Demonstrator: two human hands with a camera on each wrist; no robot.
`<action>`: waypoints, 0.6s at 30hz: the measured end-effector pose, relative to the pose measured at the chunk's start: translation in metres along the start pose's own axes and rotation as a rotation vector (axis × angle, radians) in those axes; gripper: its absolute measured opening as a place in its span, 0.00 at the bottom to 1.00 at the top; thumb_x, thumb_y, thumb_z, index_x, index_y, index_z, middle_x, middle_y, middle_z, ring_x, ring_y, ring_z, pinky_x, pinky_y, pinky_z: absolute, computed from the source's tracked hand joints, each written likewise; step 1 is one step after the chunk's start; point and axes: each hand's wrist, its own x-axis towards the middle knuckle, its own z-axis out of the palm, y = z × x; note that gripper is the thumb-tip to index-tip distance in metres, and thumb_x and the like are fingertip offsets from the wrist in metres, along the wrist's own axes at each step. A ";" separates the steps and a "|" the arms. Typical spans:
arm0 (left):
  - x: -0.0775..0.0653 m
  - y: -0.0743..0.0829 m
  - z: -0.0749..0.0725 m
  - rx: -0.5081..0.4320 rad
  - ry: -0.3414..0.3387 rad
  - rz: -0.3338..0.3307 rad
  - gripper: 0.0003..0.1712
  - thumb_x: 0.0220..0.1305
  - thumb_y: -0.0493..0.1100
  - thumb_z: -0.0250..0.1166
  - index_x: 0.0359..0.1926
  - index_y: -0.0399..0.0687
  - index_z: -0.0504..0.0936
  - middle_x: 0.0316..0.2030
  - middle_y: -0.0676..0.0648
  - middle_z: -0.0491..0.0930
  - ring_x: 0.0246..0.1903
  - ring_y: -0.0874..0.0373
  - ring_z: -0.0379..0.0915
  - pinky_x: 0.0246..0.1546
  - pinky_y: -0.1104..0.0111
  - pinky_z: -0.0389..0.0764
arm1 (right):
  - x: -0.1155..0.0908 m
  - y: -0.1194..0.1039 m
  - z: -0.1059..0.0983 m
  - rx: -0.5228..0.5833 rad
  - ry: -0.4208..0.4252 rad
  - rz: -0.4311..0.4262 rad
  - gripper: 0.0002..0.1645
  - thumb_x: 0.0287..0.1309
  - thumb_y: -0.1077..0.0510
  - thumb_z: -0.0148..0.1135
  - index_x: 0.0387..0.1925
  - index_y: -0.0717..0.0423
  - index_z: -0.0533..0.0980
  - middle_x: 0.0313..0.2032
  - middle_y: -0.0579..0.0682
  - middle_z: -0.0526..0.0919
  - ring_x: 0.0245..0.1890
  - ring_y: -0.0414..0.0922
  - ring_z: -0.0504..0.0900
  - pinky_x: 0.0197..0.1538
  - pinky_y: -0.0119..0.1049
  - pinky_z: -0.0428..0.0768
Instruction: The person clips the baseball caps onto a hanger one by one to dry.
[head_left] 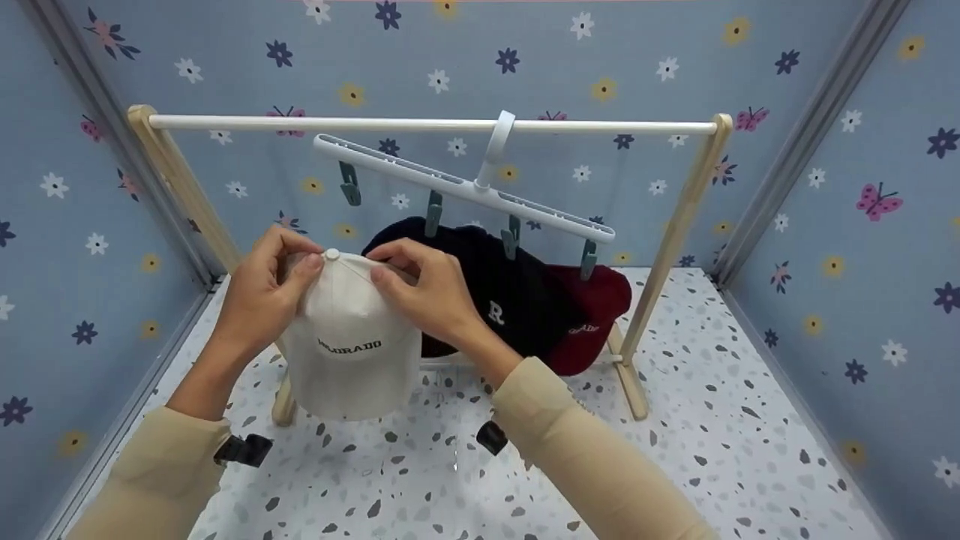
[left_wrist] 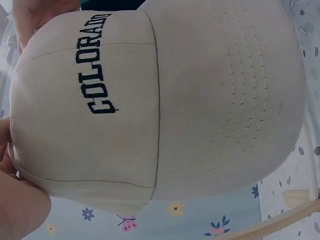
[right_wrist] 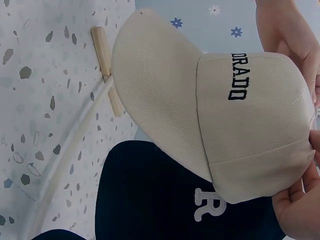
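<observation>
An off-white baseball cap [head_left: 352, 300] with COLORADO lettering hangs brim down between my two hands, in front of the rack's left side. My left hand [head_left: 259, 300] pinches the crown near the top button, thumb in front. On the other side of the crown, my right hand [head_left: 431, 289] grips the fabric between thumb and fingers. The fingertips behind the cap are partly hidden. Just above it, a grey-green clip [head_left: 349, 184] dangles from the high left end of a tilted white hanger [head_left: 420, 176], with nothing in it.
A black cap [head_left: 480, 277] with a white R and a dark red cap [head_left: 592, 300] hang below the hanger's other clips. The hanger hooks over a white rod [head_left: 300, 124] on a wooden rack [head_left: 675, 225]. Flower-patterned walls [head_left: 862, 150] enclose a speckled surface [head_left: 375, 480].
</observation>
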 end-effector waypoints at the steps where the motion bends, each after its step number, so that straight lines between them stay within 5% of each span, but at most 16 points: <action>1: 0.001 0.000 -0.001 0.000 -0.001 -0.002 0.13 0.82 0.45 0.60 0.57 0.41 0.78 0.48 0.50 0.79 0.43 0.58 0.75 0.39 0.76 0.77 | 0.001 -0.001 0.000 -0.001 0.000 0.002 0.09 0.71 0.60 0.68 0.49 0.55 0.87 0.37 0.46 0.89 0.37 0.34 0.86 0.46 0.29 0.86; 18: 0.022 0.001 -0.014 -0.007 -0.003 0.025 0.14 0.82 0.43 0.59 0.56 0.36 0.78 0.48 0.50 0.80 0.45 0.59 0.75 0.44 0.76 0.75 | 0.011 -0.005 -0.001 -0.028 -0.014 0.025 0.14 0.74 0.59 0.65 0.56 0.58 0.84 0.53 0.50 0.89 0.51 0.34 0.86 0.58 0.26 0.81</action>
